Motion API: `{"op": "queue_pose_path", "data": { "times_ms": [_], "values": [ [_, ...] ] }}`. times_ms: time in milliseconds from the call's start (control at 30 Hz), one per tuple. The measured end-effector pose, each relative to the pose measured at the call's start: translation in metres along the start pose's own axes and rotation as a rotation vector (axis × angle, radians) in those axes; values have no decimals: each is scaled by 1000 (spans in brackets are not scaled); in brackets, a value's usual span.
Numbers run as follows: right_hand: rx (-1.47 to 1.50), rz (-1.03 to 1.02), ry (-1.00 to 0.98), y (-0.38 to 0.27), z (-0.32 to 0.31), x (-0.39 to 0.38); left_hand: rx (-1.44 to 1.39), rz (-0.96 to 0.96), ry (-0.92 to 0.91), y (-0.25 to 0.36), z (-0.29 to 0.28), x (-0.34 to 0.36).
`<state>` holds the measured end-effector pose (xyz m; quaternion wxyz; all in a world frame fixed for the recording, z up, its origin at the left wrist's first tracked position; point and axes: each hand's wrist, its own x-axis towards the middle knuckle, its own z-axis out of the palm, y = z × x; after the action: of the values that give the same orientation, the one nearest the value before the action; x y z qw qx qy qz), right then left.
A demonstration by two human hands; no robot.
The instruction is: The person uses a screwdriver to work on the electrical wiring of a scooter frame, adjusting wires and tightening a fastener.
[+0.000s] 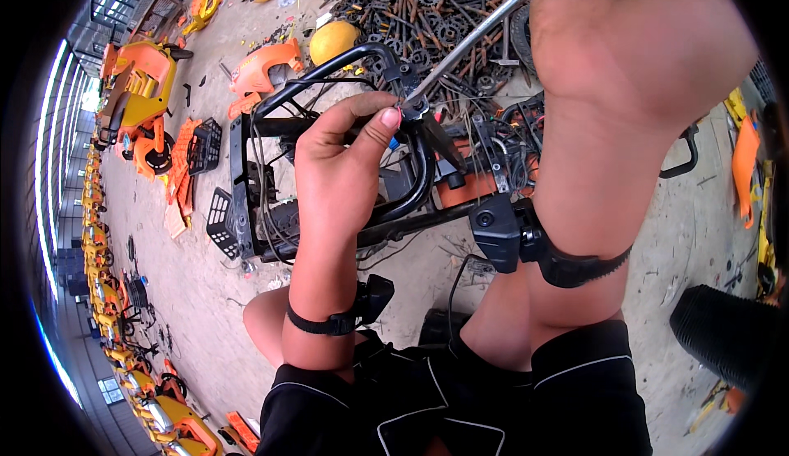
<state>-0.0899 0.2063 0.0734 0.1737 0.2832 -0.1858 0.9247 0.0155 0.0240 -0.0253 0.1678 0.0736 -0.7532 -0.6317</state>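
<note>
Head view, right hand [645,32] is gripping a metal rod [481,37], its near end meeting a black frame [426,178], left hand [337,168], fingers pinching a small, mostly hidden piece [400,116] there, metal parts [436,12] lying far.

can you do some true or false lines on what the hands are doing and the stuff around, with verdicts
1. The right hand holds a long metal rod. True.
2. The left hand rests on the person's knee. False: its fingertips are at the black frame, near the rod's lower end.
3. A rounded yellow thing lies left of the pile of metal parts. True.
4. The basket beyond the frame's left end is white. False: it is black.
5. Each arm wears a black strap. True.
</note>
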Motion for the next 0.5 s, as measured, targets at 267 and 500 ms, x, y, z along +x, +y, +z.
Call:
{"op": "queue_pose_path", "data": {
  "times_ms": [267, 500],
  "values": [
    [17, 11, 8, 5, 3, -3, 96, 50, 5, 2, 3, 0],
    [23, 17, 8, 5, 8, -5, 134, 111, 17, 0, 3, 1]
  ]
}}
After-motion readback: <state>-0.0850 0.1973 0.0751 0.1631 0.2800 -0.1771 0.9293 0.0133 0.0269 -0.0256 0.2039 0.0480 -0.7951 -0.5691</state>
